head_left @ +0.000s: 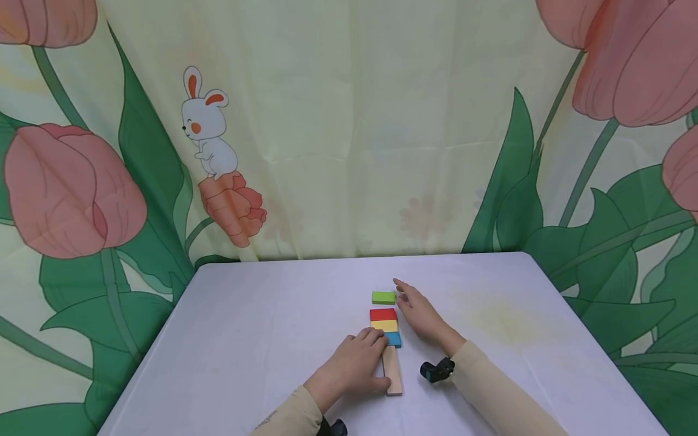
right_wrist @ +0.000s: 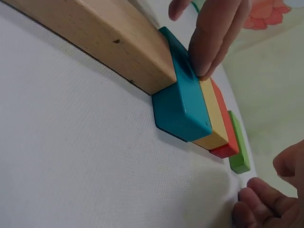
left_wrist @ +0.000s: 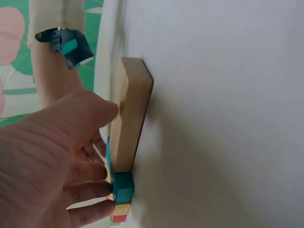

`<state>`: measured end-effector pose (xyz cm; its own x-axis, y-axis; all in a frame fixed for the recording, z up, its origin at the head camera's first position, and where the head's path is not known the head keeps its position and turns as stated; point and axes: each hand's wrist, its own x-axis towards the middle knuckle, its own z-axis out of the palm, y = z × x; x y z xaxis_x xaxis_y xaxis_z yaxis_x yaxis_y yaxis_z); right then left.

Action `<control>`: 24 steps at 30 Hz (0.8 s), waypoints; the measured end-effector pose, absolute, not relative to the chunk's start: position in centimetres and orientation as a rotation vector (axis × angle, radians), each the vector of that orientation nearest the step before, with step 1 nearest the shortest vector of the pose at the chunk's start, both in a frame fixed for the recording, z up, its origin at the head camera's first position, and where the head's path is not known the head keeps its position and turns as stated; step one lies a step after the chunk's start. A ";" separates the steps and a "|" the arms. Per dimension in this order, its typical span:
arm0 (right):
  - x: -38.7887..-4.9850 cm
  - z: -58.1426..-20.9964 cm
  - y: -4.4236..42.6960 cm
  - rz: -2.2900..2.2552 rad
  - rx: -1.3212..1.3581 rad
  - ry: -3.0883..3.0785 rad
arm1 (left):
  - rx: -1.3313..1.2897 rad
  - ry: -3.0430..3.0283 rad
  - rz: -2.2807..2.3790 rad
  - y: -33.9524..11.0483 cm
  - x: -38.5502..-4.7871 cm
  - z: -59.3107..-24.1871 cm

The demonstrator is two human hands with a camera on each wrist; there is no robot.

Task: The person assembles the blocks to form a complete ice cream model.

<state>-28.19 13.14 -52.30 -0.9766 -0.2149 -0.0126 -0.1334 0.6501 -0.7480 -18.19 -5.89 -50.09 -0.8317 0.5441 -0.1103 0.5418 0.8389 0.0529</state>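
Note:
A plain wooden block lies lengthwise on the table, its far end against a blue block. Beyond the blue one, a yellow block and a red block lie side by side in contact. A green block sits a little apart past the red one. My left hand reaches over the row from the left, its thumb at the wooden block and its fingertips resting on the blue block near the yellow. Beside the green block's right end is my right hand, holding nothing, fingers loosely extended.
A white cloth covers the table. Behind its far edge hangs a curtain printed with tulips and a rabbit. A black wrist camera is strapped at the right wrist, and another at the left.

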 end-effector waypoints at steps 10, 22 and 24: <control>-27.5 -52.3 13.8 -1.434 -0.158 2.643 | 0.481 2.874 0.940 -7.3 -21.9 -49.2; -27.2 -52.4 14.2 -1.493 -0.188 2.566 | 0.128 2.408 1.567 -7.7 -26.4 -51.4; -27.2 -52.4 14.3 -1.488 -0.199 2.565 | 0.136 2.382 1.567 -7.7 -26.4 -51.4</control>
<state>-27.19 14.31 -52.38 -0.9768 -0.1991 -0.0793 -0.0300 0.4934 -0.8693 -26.41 -7.66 -51.40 -0.9547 0.2330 -0.1851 -0.0777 0.4052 0.9109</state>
